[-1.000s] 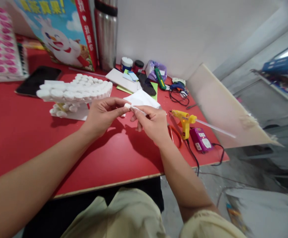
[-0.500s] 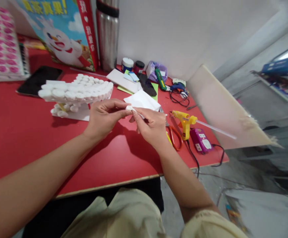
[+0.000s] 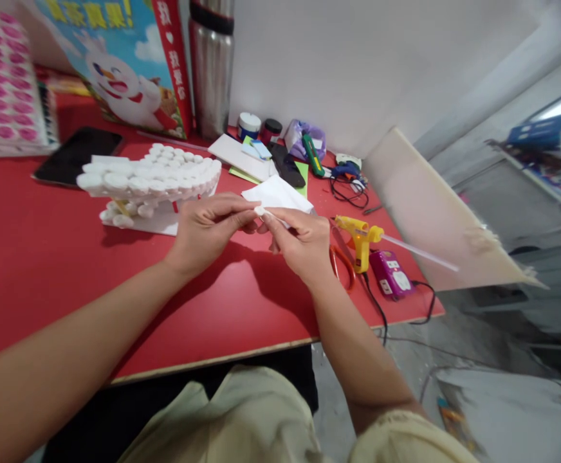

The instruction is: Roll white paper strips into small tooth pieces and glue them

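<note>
A small white roll (image 3: 260,211), with what looks like a thin strip running from it, is pinched between my hands above the red table. My left hand (image 3: 203,235) grips it from the left with thumb and fingertips. From the right, my right hand (image 3: 304,243) has thumb and forefinger closed on it. Left of my left hand stands a white structure (image 3: 150,178) built of many small rounded white pieces on a white base. Just behind the fingertips lies a folded white sheet (image 3: 280,193). Orange-red tool handles (image 3: 344,273), partly hidden, lie by my right wrist.
A yellow glue gun (image 3: 361,241) with a clear stick and cord stands beside a purple box (image 3: 392,275). Behind are a green cutter (image 3: 313,154), jars, a steel flask (image 3: 211,71) and a dark phone (image 3: 80,154). A pale board (image 3: 435,218) leans at right.
Both hands have shifted slightly to the right with the white roll between them. My right hand now covers more of the orange-handled tool.
</note>
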### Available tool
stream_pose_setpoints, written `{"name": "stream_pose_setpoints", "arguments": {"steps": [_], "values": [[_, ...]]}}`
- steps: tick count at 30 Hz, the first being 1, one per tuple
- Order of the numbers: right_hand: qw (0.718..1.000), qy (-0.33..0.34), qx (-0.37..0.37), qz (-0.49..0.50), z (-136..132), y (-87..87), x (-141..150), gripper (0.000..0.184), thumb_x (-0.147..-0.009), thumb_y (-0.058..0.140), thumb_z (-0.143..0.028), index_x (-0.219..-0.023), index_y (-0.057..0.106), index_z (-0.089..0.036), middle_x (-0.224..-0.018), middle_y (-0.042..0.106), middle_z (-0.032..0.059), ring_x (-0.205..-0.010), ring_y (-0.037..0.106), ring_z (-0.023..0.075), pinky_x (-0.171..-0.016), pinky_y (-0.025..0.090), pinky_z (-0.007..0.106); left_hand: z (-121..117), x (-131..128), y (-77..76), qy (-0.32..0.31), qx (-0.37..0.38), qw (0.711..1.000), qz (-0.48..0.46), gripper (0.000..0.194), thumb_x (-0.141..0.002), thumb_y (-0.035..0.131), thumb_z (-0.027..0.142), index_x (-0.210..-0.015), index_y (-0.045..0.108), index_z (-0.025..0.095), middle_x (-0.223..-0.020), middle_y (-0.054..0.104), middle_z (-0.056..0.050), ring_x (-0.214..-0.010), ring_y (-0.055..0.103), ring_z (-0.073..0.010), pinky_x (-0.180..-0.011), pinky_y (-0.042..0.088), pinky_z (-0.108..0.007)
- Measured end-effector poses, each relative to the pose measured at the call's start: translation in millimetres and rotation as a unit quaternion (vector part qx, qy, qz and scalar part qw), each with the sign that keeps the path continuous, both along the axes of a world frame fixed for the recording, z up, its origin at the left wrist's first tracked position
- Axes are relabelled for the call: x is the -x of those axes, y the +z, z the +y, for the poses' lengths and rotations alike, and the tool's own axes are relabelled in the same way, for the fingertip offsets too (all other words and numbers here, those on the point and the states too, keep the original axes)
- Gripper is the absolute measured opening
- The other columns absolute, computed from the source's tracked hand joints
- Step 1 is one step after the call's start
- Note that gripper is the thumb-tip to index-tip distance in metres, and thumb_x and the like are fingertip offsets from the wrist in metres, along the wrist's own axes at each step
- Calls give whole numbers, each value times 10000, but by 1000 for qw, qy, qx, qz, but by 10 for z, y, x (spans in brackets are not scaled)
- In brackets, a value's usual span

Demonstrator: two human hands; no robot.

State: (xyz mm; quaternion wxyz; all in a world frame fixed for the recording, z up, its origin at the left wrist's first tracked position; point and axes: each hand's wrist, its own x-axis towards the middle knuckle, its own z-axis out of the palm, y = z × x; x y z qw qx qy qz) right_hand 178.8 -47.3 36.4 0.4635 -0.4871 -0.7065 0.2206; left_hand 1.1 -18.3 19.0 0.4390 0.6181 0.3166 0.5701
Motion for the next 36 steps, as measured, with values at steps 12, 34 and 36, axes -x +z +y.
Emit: {"name": "stream_pose_setpoints", "arguments": {"steps": [12, 34, 36], "values": [[999, 45, -5, -31, 35, -2, -68, 257, -1025, 620, -386, -1020, 829, -237, -804, 787, 36, -770, 745, 180, -672, 560, 287, 109, 128, 91, -103, 40, 993, 30, 65, -829, 839, 308, -853, 863, 253, -750, 756, -41, -649, 690, -187, -644, 576, -326], [794, 174, 449, 371, 168, 87, -65, 308, -995, 660, -482, -966, 637, -176, -766, 634, -46, -450, 359, 41, -382, 376, 156, 128, 122, 62, -71, 15, 995, 70, 133, -862, 780, 317, -942, 862, 248, -945, 800, -70, -819, 706, -224, -729, 555, -332], [794, 185, 445, 371, 135, 115, -62, 305, -958, 721, -464, -941, 635, -172, -769, 574, -61, -470, 315, 32, -377, 336, 143, 126, 125, 66, -74, 15, 994, 74, 133, -864, 775, 314, -939, 861, 244, -951, 800, -72, -836, 711, -229, -741, 555, -336]]}}
